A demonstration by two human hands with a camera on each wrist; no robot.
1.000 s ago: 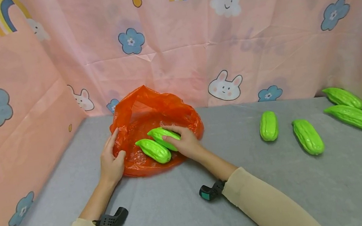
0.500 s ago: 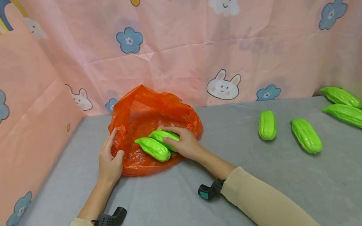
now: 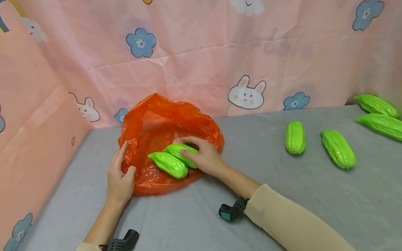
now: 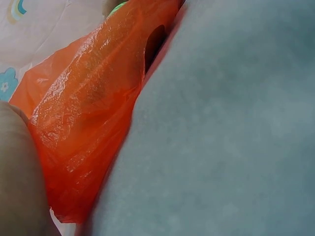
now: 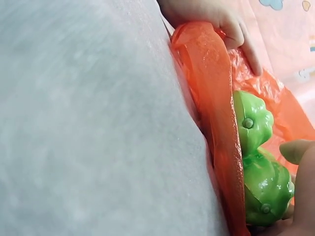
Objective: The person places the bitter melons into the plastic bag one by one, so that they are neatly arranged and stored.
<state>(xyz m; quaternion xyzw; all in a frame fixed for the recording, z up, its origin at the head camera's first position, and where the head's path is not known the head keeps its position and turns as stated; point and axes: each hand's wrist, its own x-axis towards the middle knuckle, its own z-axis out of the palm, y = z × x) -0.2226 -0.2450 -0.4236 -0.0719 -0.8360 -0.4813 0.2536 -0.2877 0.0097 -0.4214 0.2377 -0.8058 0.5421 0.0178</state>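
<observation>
the right hand (image 3: pixel 206 154) grips a glossy, bright green, ridged gourd (image 3: pixel 177 150) with one tapered tip, thumb on top and forefinger along the far side. this gourd lies inside a thin, crinkled orange-red plastic bag (image 3: pixel 188 114), touching a matching green gourd (image 3: pixel 169 165) on its left. the bag sits left of centre towards the back edge of the grey cloth-covered table (image 3: pixel 184 229), mouth facing the person. the left hand (image 3: pixel 119 174) rests at the bag's left rim, thumb and forefinger spread; whether its hidden fingers pinch the film, i cannot tell.

the held gourd looks firm and fairly light, perhaps moulded plastic, so squeezing should do it little harm. its shine suggests a slippery skin, though the lengthwise ridges should give some purchase. the best hold is probably across the thick middle, since the narrow tip would let it swing. the bag looks limp and easily torn, better steadied flat-fingered at the rim.

two loose green gourds (image 3: pixel 339 149) lie apart on the table's right half, and another pair (image 3: pixel 389 127) lies close together near its back right corner.
</observation>
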